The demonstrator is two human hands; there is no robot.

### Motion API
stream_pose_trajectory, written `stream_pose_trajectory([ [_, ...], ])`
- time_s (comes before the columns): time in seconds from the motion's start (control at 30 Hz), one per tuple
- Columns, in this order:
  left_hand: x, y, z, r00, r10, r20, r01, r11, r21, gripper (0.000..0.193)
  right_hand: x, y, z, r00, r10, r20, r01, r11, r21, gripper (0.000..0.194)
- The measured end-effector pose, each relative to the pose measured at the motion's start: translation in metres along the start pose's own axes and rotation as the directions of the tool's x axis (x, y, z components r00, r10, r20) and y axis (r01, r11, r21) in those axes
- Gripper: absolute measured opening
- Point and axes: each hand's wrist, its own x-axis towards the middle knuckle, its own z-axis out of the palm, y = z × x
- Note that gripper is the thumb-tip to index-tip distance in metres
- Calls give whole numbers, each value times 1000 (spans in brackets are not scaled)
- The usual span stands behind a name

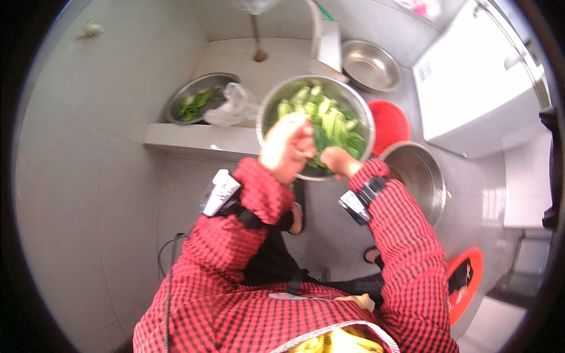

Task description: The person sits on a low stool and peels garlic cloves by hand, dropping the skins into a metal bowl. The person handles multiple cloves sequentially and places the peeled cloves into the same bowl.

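A large stainless steel basin (pixel 369 128) in front of me holds several green leafy vegetables (pixel 333 121) with pale stalks, their butt ends mostly pointing away from me. My left hand (pixel 289 145) is over the basin's near left part, its fingers curled; whether anything lies between them is hidden by blur and glare. Close to its right, my right hand (pixel 340 161) is bent over the near rim, with leaves beside its fingers. What it may grip cannot be made out. Both wrists have devices strapped over red checked sleeves.
On a raised ledge (pixel 194 137) at left sit a metal bowl (pixel 176 95) with greens and a white plastic bag (pixel 234 108). At right are an empty steel basin (pixel 371 66), a red basin (pixel 388 125), another steel basin (pixel 419 176) and a white appliance (pixel 476 84).
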Motion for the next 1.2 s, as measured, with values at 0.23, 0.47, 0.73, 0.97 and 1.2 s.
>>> stream_pose_trajectory([
  [0.23,-4,-8,17,995,-66,79,69,997,-28,10,49,92,58,962,-177,-206,182,983,7,20],
  [0.47,-3,-8,17,993,-75,87,80,994,-67,9,60,84,57,990,102,97,-110,990,84,26],
  [0.73,-3,-11,24,989,-100,105,107,992,-68,14,6,-21,-9,936,-309,167,146,775,615,19],
  [0.97,-4,-22,25,994,-100,41,100,995,-6,14,-12,-20,-36,963,-109,246,-41,843,536,22],
  [1.2,-3,-19,35,988,-154,30,154,988,3,9,-41,44,-115,954,83,-289,269,191,944,17],
])
